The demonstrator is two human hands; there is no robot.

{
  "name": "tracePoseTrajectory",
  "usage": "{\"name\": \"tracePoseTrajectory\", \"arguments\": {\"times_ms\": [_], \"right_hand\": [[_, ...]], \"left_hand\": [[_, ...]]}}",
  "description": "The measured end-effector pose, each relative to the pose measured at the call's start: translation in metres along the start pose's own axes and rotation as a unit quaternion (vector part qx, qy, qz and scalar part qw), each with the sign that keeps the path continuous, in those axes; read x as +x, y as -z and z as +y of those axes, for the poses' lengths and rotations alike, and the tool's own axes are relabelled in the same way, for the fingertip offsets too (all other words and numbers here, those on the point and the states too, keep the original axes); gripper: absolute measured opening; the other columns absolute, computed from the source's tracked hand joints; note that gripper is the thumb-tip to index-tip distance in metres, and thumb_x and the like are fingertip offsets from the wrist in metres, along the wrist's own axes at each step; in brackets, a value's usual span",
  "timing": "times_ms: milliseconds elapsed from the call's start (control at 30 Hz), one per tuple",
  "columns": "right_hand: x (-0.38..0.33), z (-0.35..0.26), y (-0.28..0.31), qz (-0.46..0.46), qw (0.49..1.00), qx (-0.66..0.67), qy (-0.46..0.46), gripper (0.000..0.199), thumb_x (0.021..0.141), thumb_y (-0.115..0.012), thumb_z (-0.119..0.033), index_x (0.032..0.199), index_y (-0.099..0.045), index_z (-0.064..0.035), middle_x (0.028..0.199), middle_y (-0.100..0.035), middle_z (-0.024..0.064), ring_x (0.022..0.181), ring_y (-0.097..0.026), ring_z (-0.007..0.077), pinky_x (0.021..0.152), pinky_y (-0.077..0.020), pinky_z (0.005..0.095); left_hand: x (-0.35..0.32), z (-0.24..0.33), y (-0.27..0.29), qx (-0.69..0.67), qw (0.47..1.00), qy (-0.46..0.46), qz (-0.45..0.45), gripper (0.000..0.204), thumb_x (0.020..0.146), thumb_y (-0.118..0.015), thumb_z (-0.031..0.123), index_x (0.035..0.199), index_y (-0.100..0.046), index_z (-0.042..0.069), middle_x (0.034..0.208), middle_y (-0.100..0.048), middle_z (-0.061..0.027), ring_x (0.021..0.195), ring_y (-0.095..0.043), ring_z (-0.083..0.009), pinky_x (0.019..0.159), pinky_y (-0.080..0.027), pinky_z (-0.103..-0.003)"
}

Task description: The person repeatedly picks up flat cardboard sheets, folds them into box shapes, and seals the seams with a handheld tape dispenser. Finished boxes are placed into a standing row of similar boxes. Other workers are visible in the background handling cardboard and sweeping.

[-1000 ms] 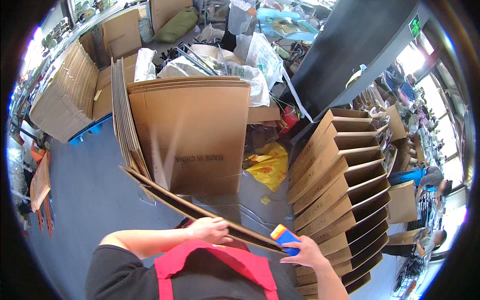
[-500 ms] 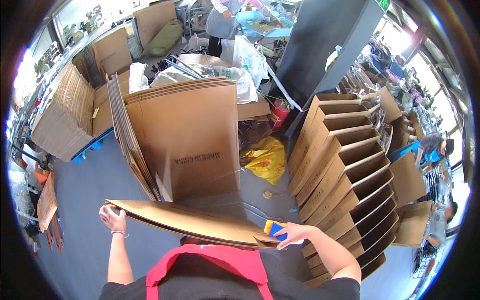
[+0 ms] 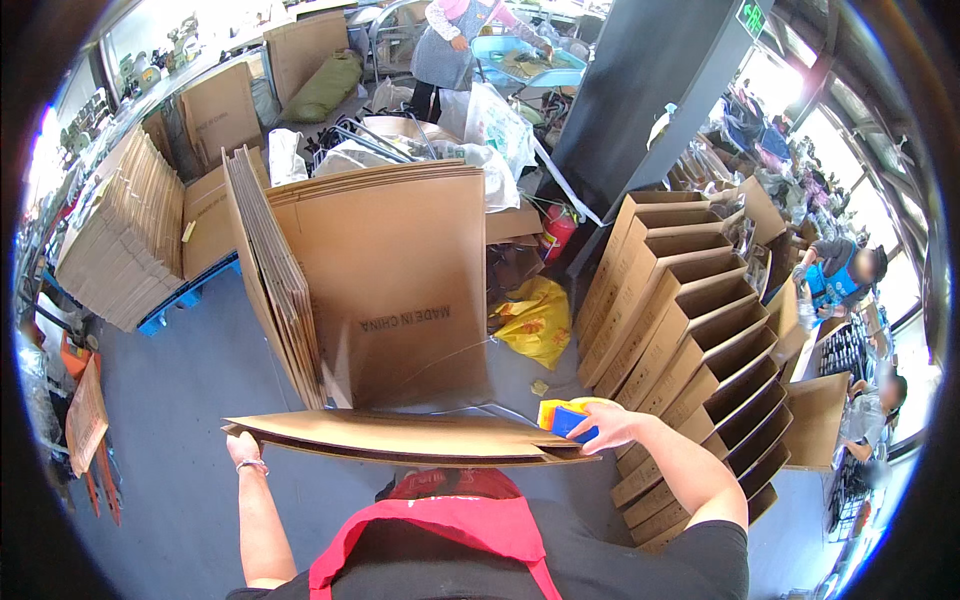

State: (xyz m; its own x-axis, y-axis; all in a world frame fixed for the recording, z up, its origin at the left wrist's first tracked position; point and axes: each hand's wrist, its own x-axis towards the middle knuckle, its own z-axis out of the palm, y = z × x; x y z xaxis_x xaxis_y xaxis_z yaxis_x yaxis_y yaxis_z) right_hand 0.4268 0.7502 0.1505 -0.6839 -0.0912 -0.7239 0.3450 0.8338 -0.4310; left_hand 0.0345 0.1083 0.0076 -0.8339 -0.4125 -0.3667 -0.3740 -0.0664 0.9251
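A folded cardboard carton (image 3: 400, 432) lies across in front of my body, nearly level, its layers slightly parted along the near edge. My left hand (image 3: 243, 450) is closed round its left end. At the right end my right hand (image 3: 606, 424) is closed on a blue-and-yellow block-shaped tool (image 3: 572, 420), held against or just above the cardboard; the exact contact is hidden. My right fingers partly cover the tool.
Flat cartons (image 3: 390, 290) stand upright just ahead. A row of opened cartons (image 3: 690, 350) fills the right side. A yellow bag (image 3: 535, 322) and a fire extinguisher (image 3: 558, 232) sit by the dark pillar (image 3: 630, 110). Stacked cardboard (image 3: 125, 240) is at left; other people work farther off.
The carton has levelled out, its left end lower and its right end higher. Both my hands have shifted right, the right one also upward with the tool. The whole view has moved slightly.
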Motion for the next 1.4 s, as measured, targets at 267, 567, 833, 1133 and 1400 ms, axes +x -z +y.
{"name": "tracePoseTrajectory", "arguments": {"times_ms": [267, 567, 833, 1133, 1400], "right_hand": [[-0.014, -0.063, -0.088, 0.163, 0.964, -0.206, -0.05, 0.025, 0.088, -0.071, -0.044, 0.099, -0.084, -0.0264, 0.111, -0.063, 0.0192, 0.109, -0.06, 0.0377, 0.092, -0.0462, 0.05], [-0.128, -0.109, -0.196, 0.313, 0.893, 0.071, -0.317, 0.036, 0.091, -0.071, -0.048, 0.102, -0.084, -0.016, 0.114, -0.065, 0.025, 0.111, -0.061, 0.0421, 0.098, -0.0479, 0.0493], [-0.218, -0.035, -0.307, 0.318, 0.704, 0.328, -0.544, 0.045, 0.094, -0.062, -0.037, 0.112, -0.075, 0.0015, 0.111, -0.073, 0.0305, 0.112, -0.071, 0.0414, 0.094, -0.0537, 0.0476], [-0.211, 0.024, -0.387, 0.378, 0.608, 0.173, -0.676, 0.051, 0.091, -0.054, -0.022, 0.132, -0.057, 0.0064, 0.133, -0.06, 0.0244, 0.124, -0.055, 0.0411, 0.111, -0.038, 0.0528], [-0.329, 0.066, -0.414, 0.115, 0.812, 0.552, -0.152, 0.083, 0.086, -0.081, -0.059, 0.152, -0.058, -0.0148, 0.136, -0.068, 0.0113, 0.124, -0.061, 0.0246, 0.109, -0.0451, 0.0369]], "left_hand": [[-0.038, 0.031, -0.024, 0.177, 0.964, -0.132, -0.15, 0.041, 0.079, -0.053, -0.013, 0.118, -0.06, -0.003, 0.111, -0.068, -0.0116, 0.096, -0.069, -0.0242, 0.084, -0.06, -0.038], [-0.071, 0.107, -0.07, 0.288, 0.797, -0.279, -0.451, 0.043, 0.081, -0.055, -0.008, 0.123, -0.061, 0.001, 0.111, -0.072, -0.0113, 0.099, -0.071, -0.0249, 0.083, -0.059, -0.036], [-0.201, 0.132, -0.148, 0.569, 0.447, -0.315, -0.614, 0.054, 0.083, -0.061, 0.007, 0.134, -0.049, -0.004, 0.109, -0.07, -0.0328, 0.108, -0.066, -0.0511, 0.095, -0.054, -0.054], [-0.376, -0.042, -0.096, 0.633, 0.391, -0.427, -0.514, 0.089, 0.087, -0.067, 0.014, 0.152, -0.02, -0.023, 0.14, -0.047, -0.047, 0.122, -0.062, -0.0501, 0.105, -0.052, -0.05], [-0.322, -0.018, -0.055, 0.675, 0.357, -0.318, -0.562, 0.108, 0.081, -0.064, 0.006, 0.162, 0.005, -0.009, 0.145, -0.049, -0.0405, 0.124, -0.059, -0.0527, 0.106, -0.051, -0.049]]}}
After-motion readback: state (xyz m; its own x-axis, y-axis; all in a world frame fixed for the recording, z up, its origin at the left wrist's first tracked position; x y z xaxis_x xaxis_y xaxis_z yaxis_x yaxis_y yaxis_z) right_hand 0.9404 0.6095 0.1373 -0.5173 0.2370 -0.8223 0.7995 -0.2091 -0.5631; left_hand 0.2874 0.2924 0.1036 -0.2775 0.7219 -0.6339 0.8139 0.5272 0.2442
